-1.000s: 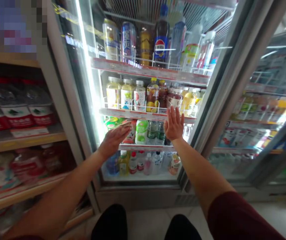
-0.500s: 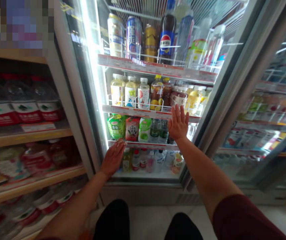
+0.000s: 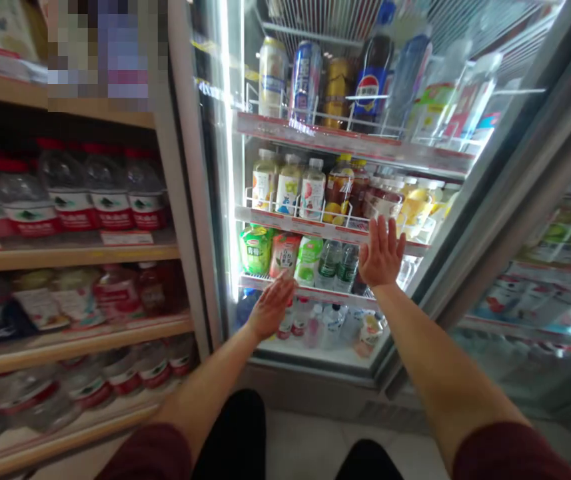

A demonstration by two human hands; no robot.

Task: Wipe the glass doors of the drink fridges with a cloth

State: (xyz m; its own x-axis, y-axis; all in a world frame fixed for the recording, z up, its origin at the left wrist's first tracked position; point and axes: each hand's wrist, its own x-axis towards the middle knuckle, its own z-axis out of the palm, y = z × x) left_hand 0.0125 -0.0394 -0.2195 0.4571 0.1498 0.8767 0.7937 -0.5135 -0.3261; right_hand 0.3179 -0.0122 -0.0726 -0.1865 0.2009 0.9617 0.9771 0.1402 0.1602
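Observation:
My left hand (image 3: 271, 308) is stretched out in front of the glass-door fridge (image 3: 310, 377), fingers pointing up and right, holding nothing. Its fingertips overlap the view of a red drink pouch (image 3: 285, 252), beside a green pouch (image 3: 256, 248) and a light green pouch (image 3: 308, 260). My right hand (image 3: 382, 257) is raised flat, fingers spread, before the shelf with bottles of yellow drink (image 3: 416, 208). Two clear bottles with dark green labels (image 3: 329, 262) stand just left of it. Whether either palm touches the glass, I cannot tell.
Wooden shelves (image 3: 115, 253) with red-capped water bottles (image 3: 110, 190) stand on the left. Higher in the fridge are cans (image 3: 306, 80) and a cola bottle (image 3: 372, 70). Another fridge section (image 3: 530, 260) lies to the right. Pale floor tiles (image 3: 310, 443) show below.
The view has swung left, so the fridge sits farther right. My left hand has moved right along the fridge front, from the green pouch to below the red one. My right hand stays raised.

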